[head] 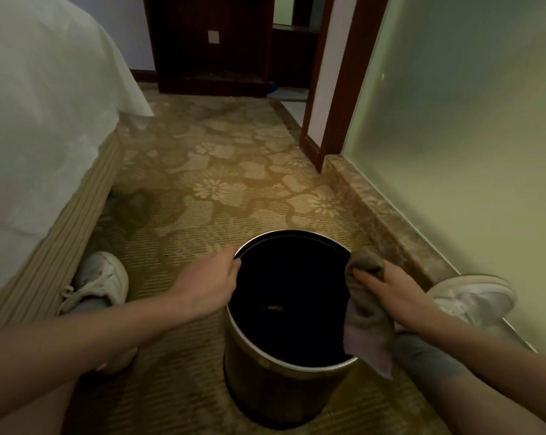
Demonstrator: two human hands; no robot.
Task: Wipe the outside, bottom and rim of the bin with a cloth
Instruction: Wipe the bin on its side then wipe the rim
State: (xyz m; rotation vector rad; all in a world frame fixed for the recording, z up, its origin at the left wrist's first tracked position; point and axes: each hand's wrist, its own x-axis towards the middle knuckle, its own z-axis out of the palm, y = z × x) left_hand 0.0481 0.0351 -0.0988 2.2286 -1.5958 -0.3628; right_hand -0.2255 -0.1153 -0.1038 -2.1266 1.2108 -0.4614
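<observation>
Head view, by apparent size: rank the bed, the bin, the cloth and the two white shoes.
1. bed, by far the largest, though cropped by the frame.
2. bin.
3. cloth, left shoe and right shoe look roughly alike. The cloth is bunched and partly hidden, so these three stay unranked.
</observation>
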